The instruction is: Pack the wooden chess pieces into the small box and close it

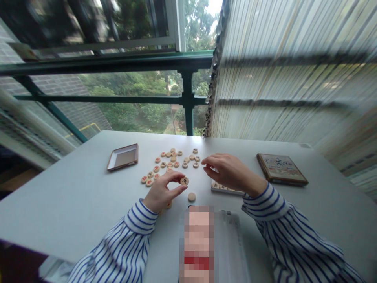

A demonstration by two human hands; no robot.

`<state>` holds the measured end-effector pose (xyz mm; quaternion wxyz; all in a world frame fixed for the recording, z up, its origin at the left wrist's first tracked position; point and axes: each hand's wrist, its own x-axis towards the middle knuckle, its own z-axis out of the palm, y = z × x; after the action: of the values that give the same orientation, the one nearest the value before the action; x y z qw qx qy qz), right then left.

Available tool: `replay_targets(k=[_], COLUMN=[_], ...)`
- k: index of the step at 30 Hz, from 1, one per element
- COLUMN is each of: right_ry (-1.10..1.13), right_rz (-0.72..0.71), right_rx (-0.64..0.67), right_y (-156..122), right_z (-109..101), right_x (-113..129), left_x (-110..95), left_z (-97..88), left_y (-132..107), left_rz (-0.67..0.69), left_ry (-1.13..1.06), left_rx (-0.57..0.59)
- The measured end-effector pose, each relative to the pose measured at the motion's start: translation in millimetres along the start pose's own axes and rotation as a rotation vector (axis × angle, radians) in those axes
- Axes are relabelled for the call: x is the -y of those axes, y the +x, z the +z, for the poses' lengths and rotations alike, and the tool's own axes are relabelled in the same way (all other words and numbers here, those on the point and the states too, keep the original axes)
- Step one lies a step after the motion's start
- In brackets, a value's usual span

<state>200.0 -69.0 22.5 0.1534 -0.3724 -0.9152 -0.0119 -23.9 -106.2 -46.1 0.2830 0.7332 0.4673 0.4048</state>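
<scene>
Round wooden chess pieces [171, 161] with red and black characters lie scattered on the white table [73, 196]. My left hand [163, 192] pinches one black-marked piece [184, 181] between thumb and fingers, just above the table. A blank-faced piece [191, 197] lies below it. My right hand [228, 171] hovers with curled, slightly parted fingers over a tray of pieces [224, 188], close to the scattered pieces; nothing shows in its grasp.
A shallow brown box half [123, 157] lies at the left of the pieces. A brown box lid with a picture [281, 168] lies at the right. A railing and window stand behind the table; a blind hangs at the right.
</scene>
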Motion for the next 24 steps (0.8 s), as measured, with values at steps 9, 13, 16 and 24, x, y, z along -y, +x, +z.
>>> replay_targets(k=[9,13,16,24], right_ry=[0.026,0.035,0.060,0.161], right_rz=[0.054,0.083,0.098,0.125], right_rx=[-0.042,-0.037,-0.027,-0.055], right_y=[-5,-7,-8,-10], right_z=[-15,-20,-21,-25], right_x=[-13,-17,-21,-29], left_x=[-31,-41,-48,-62], left_z=[-2.9,2.1,4.2,14.2], left_y=[25,38,47,75], left_rz=[0.130,0.214,0.269,0.295], left_ry=[0.142,0.152,0.176,0.167], left_rx=[0.032,0.037,0.038,0.063])
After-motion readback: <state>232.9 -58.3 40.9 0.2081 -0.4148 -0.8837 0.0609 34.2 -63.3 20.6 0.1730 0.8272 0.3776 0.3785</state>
